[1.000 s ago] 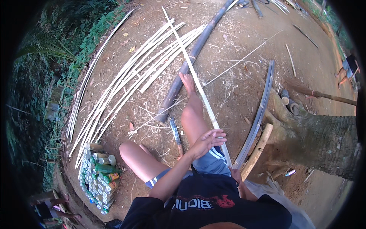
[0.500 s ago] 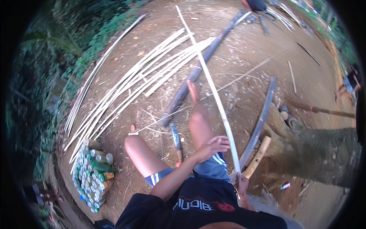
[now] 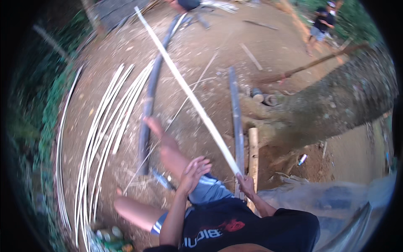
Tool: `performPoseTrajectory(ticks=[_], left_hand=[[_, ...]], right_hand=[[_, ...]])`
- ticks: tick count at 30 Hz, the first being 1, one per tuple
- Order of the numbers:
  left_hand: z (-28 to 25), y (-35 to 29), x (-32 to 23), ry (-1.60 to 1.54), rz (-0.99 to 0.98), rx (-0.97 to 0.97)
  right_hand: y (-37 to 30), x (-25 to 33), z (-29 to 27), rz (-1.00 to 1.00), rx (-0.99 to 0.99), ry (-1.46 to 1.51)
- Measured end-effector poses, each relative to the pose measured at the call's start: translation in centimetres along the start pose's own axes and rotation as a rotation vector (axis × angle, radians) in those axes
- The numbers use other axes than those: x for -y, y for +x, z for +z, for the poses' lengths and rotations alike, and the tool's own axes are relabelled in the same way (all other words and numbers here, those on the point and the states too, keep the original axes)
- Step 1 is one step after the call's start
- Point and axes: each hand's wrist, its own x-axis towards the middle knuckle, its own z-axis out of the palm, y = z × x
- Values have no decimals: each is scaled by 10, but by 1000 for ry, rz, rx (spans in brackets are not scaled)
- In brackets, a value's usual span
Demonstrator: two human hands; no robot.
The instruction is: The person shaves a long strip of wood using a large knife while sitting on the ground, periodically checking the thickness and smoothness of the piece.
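Note:
A long pale strip, seemingly split bamboo, runs from my right side out over the ground to the far left. Its near end is gripped by my right hand, with the fingers wrapped round it. My left hand hovers over or rests on my right thigh; which one I cannot tell. Its fingers are stretched out and hold nothing. Between my legs a machete-like blade lies on the soil, its handle hidden by my left forearm. My right foot touches or nearly touches a dark round pole.
Several pale strips lie at left, above some bottles. At right are a dark split length, a short tan bamboo piece, a tree trunk and a broom. Another person stands far right.
My view has swung to the right, so the strips and pole appear farther left. My right hand still grips the pale strip, and my left hand stays by my thigh.

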Motion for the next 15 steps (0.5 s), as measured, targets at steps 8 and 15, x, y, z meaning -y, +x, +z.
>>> performPoseTrajectory(ticks=[8,15], left_hand=[[0,2,-6,-47,-36,-28],[-1,5,-5,-52,-47,-3]], right_hand=[[-16,32,-17,-70,-85,88],[-13,10,0,-70,-170,117]])
